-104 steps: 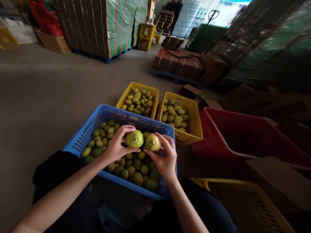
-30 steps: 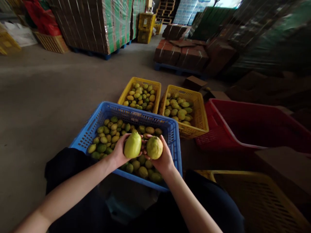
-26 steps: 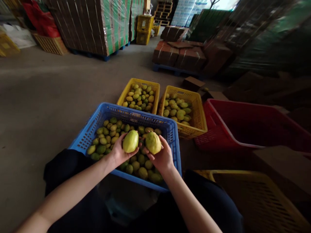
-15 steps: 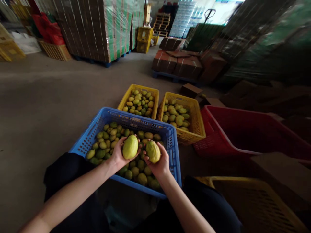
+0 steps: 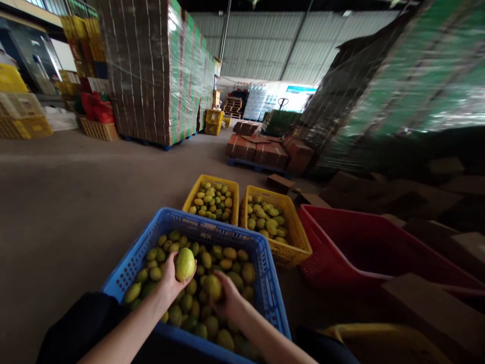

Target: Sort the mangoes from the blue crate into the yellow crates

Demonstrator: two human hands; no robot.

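Two fruits in hand over the blue crate

The person sits low on the floor with a blue crate (image 5: 265,283) of green-yellow fruit drawn up against the knees. The left hand (image 5: 169,277) is closed around one pale green fruit (image 5: 185,264), lifted just clear of the heap so its whole face shows. The right hand (image 5: 227,299) sits lower, its fingers wrapped on a second, yellower fruit (image 5: 212,286) that rests level with the pile; I cannot tell whether it is lifted free or only gripped where it lies. The hands are near each other, not touching.

Beyond the blue crate stand two yellow crates (image 5: 231,188) side by side, both partly filled with the same fruit, and to the right of them a red crate (image 5: 341,237) whose inside looks bare from here. Tall wrapped pallets (image 5: 159,71) of cartons rise behind.

To handle this well, I would say each fruit wants a light, full-fingered hold rather than a pinch, turned once so every side is looked over, with the raised one kept above the crate so a slip drops it back among the others and not onto the concrete
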